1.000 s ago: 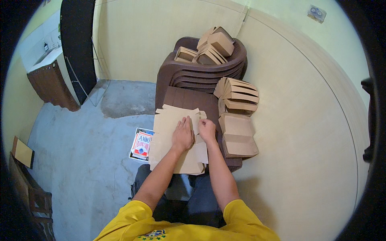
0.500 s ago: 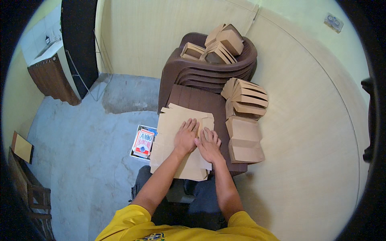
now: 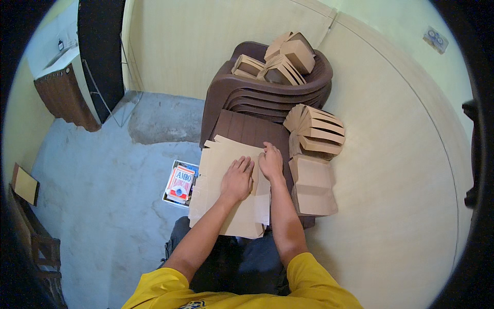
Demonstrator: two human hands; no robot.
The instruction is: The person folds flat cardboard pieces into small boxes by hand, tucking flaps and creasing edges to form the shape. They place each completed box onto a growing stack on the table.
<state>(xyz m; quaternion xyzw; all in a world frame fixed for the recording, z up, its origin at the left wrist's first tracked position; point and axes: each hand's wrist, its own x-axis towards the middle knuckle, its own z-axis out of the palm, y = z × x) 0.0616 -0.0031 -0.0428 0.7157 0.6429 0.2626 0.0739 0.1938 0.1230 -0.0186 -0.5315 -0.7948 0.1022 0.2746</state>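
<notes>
Flat brown cardboard sheets (image 3: 216, 165), with slits and tabs along their edges, lie on the seat of a brown plastic chair (image 3: 257, 123) before me. My left hand (image 3: 237, 178) rests palm down on the top sheet, its fingers stretched out. At the sheet's right edge, my right hand (image 3: 271, 162) has its fingers bent and closed at the cardboard's border; the fingertips are partly hidden.
Folded cardboard boxes (image 3: 316, 131) stand right of the seat, with an opened box (image 3: 314, 185) nearer me. More boxes (image 3: 290, 56) sit atop the stacked chairs. Left on the floor is a small crate (image 3: 177, 202) holding a red-and-white packet (image 3: 181, 181). A pale wall (image 3: 401, 170) rises at right.
My right hand has moved away from the left, up to the sheet's right edge, and its fingers have bent. The left hand stays flat on the cardboard. The view has shifted slightly.
</notes>
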